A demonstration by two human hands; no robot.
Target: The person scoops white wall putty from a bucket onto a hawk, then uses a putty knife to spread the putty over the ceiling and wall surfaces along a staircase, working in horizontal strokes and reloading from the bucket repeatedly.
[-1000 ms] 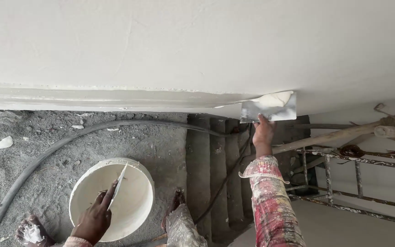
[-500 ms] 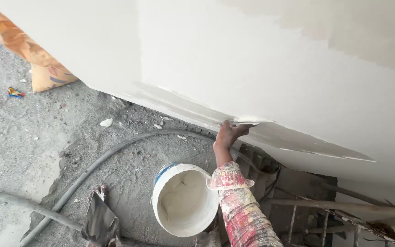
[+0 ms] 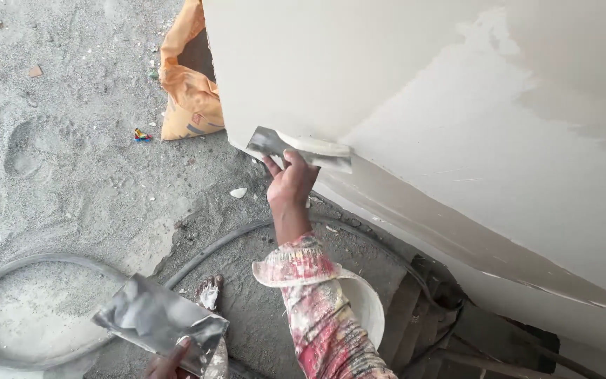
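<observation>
R hand (image 3: 290, 184) grip closed around putty knife (image 3: 300, 148), blade loaded w/ white putty, edge pressed on white wall (image 3: 415, 91) near its lower edge. L hand (image 3: 170, 363) at bottom of frame, fingers pinching flat metal plate (image 3: 157, 323), mostly out of view. White bucket (image 3: 367, 309) partly hidden behind R sleeve (image 3: 320, 316). Grey hose (image 3: 8, 270) loops on sandy floor (image 3: 85, 140). Orange sack (image 3: 189, 91) by wall corner.
</observation>
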